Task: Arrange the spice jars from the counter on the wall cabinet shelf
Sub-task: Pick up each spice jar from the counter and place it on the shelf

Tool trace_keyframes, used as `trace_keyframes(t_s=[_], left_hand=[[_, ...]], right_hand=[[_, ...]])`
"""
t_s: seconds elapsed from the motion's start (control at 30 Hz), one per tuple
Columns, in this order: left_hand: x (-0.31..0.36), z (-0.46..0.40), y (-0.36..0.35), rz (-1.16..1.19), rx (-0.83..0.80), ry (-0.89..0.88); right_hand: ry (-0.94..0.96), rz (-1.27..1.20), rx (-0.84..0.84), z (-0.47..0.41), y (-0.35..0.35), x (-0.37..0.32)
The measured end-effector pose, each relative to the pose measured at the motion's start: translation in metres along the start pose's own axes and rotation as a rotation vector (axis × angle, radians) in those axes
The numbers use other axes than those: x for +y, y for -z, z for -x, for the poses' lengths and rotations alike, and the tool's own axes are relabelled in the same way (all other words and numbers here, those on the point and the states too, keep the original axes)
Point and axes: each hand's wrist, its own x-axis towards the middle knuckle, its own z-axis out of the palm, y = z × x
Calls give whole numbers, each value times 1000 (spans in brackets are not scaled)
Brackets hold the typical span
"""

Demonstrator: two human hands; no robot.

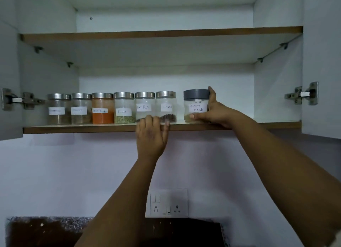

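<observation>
1. Standing in a row on the lower shelf (73, 129) of the open wall cabinet are six steel-lidded spice jars (112, 108), side by side and labels forward; two labels read Black Pepper and Cloves, while the leftmost ones are too blurred to read.
2. A seventh, the grey-lidded jar (196, 106) labelled Garam Masala, sits on the same shelf just right of the row, with a small gap between it and the Cloves jar (166, 107).
3. The right hand (215, 112) grips this jar from its right side, thumb across the lower front and fingers curled around the side up by the lid.
4. The left hand (151, 134) holds nothing; its fingers hook over the shelf's front edge below the Black Pepper jar (144, 106).
5. By my reading, the arranging is nearly finished: what seems left is nudging the grey-lidded jar into line and letting go.
6. Only a strip of the counter (46, 226) shows at the bottom, with no jars visible on it; whether more wait out of view cannot be told.
</observation>
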Motion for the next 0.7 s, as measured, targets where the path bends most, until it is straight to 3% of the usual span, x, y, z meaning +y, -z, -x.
trace_keyframes(t_s=[0.17, 0.4, 0.7], left_hand=[[-12, 3, -12, -100, 20, -74], [-18, 6, -18, -126, 77, -136], [-18, 7, -19, -153, 85, -135]], right_hand=[[-104, 72, -53, -34, 1, 10], [-170, 206, -2, -53, -6, 18], [-153, 335, 11, -59, -11, 22]])
